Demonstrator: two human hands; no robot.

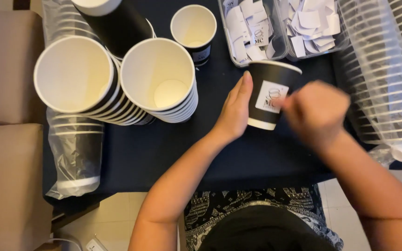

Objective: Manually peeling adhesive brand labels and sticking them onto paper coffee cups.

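A black paper cup with a white rim and a white square label (270, 95) is held on its side above the dark table (201, 153), at about one o'clock from the picture's middle; it is steadied by the left hand (233, 111), whose fingers are pressed together flat against its wall at nine o'clock, while the right hand (315, 114), blurred and seemingly curled with its fingertips at the label, lies at three o'clock. The cup is judged light, thin-walled and easily dented, so it is best gripped softly round the wall near the stiffer rolled rim. Tall stacks of like cups (117, 81) stand at ten o'clock, and clear tubs of white labels (282, 25) at twelve.
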